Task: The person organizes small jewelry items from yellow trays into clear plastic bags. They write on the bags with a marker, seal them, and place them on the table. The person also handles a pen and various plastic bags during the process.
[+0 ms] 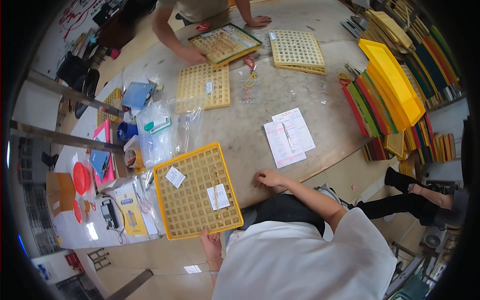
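My left hand (211,243) grips the near edge of a yellow-rimmed tray (194,200) with a grid of small square pockets. Two white paper labels lie on that tray, one near its upper left (175,177) and one right of its middle (216,192). A thin gold chain (217,200) runs lengthwise beside and over the right label. My right hand (270,178) rests at the table's near edge, its fingers loosely bent and apart, with nothing visible in them. Beyond it lie two printed paper slips (286,142) with a slim metal tool, perhaps tweezers (287,136), on top.
Across the table (240,125) a co-worker's hand (192,55) touches a dark-rimmed tray holding gold chains (225,42). Other grid trays (297,49), red-and-yellow scissors (250,72) and plastic bags (170,125) lie about. Stacked coloured trays (385,95) stand at the right.
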Demonstrator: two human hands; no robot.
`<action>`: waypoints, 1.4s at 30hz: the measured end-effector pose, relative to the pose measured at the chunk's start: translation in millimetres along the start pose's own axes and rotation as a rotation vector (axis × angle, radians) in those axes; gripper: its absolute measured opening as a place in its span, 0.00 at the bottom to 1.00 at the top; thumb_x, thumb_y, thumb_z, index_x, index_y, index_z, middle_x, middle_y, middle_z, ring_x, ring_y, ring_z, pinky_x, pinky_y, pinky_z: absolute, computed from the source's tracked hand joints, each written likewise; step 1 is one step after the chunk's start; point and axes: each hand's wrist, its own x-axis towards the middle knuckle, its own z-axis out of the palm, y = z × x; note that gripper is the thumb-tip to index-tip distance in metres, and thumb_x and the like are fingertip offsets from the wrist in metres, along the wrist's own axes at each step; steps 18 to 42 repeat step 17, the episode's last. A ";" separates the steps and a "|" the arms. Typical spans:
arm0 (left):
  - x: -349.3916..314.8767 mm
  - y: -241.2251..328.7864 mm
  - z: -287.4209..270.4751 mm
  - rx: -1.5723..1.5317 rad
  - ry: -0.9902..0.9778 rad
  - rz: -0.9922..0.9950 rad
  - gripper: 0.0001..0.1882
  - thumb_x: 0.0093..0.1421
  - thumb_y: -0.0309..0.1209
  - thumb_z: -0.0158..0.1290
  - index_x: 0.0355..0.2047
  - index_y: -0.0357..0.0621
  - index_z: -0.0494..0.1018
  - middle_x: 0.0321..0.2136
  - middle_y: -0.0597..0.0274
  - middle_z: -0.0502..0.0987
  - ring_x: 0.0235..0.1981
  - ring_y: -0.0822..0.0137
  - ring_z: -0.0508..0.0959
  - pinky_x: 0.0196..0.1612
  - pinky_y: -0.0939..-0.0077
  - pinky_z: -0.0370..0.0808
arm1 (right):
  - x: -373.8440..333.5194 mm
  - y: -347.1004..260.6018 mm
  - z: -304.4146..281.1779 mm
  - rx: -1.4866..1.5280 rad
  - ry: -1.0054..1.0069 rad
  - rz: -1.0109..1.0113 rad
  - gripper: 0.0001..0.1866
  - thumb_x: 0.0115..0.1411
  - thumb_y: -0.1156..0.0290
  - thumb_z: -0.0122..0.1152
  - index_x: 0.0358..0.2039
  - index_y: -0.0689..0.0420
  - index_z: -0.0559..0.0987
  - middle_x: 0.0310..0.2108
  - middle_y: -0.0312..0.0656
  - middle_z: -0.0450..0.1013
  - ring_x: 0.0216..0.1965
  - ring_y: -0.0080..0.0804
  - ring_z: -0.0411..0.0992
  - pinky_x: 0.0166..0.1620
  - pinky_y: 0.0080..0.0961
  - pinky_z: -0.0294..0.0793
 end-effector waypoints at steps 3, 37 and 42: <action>-0.1 0.6 -7.2 -0.016 0.020 -0.007 0.14 0.60 0.34 0.44 0.17 0.50 0.59 0.13 0.74 0.56 0.15 0.78 0.56 0.19 0.81 0.53 | 2.3 -5.0 -9.7 0.042 0.027 0.030 0.13 0.56 0.69 0.46 0.34 0.63 0.76 0.25 0.42 0.75 0.23 0.28 0.74 0.29 0.25 0.73; 12.2 -6.4 -9.7 -0.091 -0.058 -0.046 0.11 0.57 0.30 0.48 0.21 0.48 0.58 0.13 0.73 0.55 0.16 0.77 0.58 0.19 0.81 0.56 | -7.0 -8.2 -76.5 0.208 0.076 0.134 0.13 0.60 0.67 0.47 0.40 0.61 0.74 0.28 0.41 0.74 0.26 0.25 0.73 0.30 0.20 0.73; 12.2 -6.4 -9.7 -0.091 -0.058 -0.046 0.11 0.57 0.30 0.48 0.21 0.48 0.58 0.13 0.73 0.55 0.16 0.77 0.58 0.19 0.81 0.56 | -7.0 -8.2 -76.5 0.208 0.076 0.134 0.13 0.60 0.67 0.47 0.40 0.61 0.74 0.28 0.41 0.74 0.26 0.25 0.73 0.30 0.20 0.73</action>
